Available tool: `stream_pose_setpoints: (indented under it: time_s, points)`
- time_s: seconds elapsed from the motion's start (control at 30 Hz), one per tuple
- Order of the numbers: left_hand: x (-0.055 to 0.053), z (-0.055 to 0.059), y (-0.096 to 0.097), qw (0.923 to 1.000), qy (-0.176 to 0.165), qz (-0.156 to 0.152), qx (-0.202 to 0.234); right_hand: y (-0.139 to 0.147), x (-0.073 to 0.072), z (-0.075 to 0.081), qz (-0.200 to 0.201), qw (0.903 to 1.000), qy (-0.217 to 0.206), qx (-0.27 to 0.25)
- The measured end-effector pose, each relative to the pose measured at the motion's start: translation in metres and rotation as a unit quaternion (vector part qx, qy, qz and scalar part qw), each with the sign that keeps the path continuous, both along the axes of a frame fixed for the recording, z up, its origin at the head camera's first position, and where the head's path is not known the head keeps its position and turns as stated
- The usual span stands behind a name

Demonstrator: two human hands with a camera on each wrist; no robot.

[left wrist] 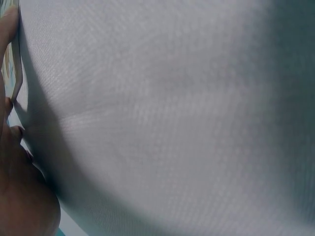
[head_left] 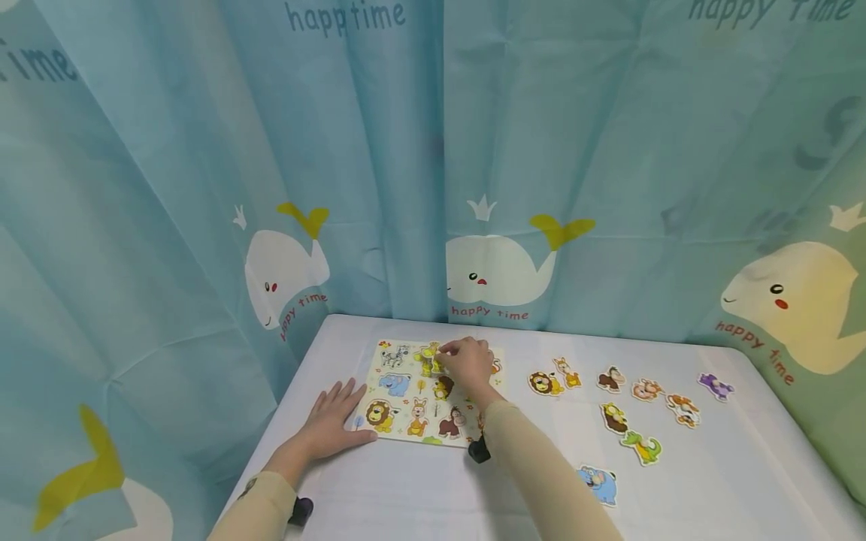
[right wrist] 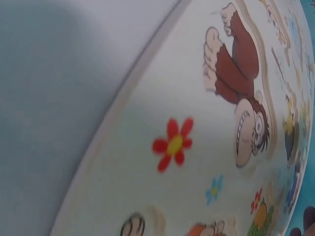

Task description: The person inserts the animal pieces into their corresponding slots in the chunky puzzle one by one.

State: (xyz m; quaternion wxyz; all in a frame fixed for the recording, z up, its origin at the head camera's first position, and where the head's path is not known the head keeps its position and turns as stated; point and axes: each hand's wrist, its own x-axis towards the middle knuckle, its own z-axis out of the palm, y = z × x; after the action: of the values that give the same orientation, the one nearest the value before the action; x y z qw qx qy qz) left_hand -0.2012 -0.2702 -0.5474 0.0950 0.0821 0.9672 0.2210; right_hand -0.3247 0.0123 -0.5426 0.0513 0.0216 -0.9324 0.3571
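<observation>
A wooden animal puzzle board [head_left: 406, 379] lies on the white table. My left hand [head_left: 331, 421] rests with fingers spread at its left side, the thumb against the near left corner; the left wrist view catches part of that hand [left wrist: 24, 196] beside the board's edge. Over the top middle of the board, my right hand [head_left: 468, 366] pinches a yellow-green animal puzzle piece [head_left: 426, 361] between thumb and fingers, close over the printed pictures. The hand covers the board's upper right. In the right wrist view the printed brown monkey [right wrist: 241, 69] fills much of the board.
Loose puzzle pieces lie right of the board: a lion [head_left: 544, 383], a kangaroo [head_left: 568, 373], a monkey [head_left: 611, 379], a crocodile [head_left: 641, 448], a blue elephant [head_left: 601, 485], a purple animal [head_left: 716, 386] and several others. A blue curtain [head_left: 406, 150] hangs behind the table.
</observation>
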Motion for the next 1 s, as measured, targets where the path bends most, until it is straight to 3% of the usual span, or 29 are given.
stream_pose_setpoints:
  time_s: [0.27,1.0]
  points:
    - [0.000,0.000,0.001,1.0000,0.002,0.000,-0.001,-0.010,-0.001,-0.005,-0.008,0.9998,-0.017,-0.006]
    - [-0.001,-0.003,0.000,1.0000,0.007,0.002,0.001,-0.021,0.003,-0.010,-0.011,0.9998,0.011,0.014]
